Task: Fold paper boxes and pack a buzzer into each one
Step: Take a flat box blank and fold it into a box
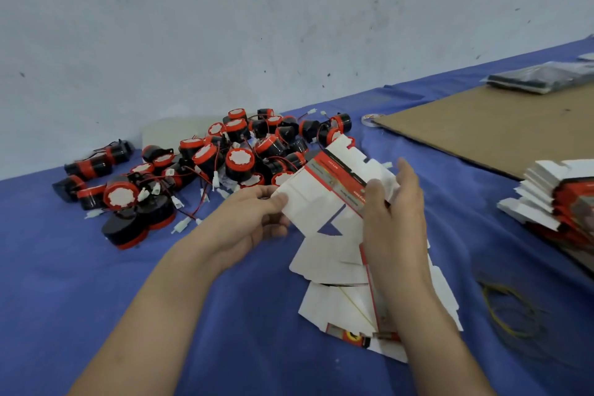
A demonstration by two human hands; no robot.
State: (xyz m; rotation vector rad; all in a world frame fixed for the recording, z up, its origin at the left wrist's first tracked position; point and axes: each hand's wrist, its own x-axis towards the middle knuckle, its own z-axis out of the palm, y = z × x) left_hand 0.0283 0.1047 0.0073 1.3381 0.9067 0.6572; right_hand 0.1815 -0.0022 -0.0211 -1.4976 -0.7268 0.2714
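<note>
Now, out at ten o'clock lies the heap of round black-and-red plastic buzzers (225, 164), wires (193, 214) tangled. Our left hand (254, 219) pinches the left edge of the flat white-and-red paper box blank (321, 202), lifted between us and the heap. Our right hand (395, 206) grips its right side, thumb in front, fingers (408, 172) behind. Uneven pulling may tear a flap; tangled wires could drag extra buzzers.
</note>
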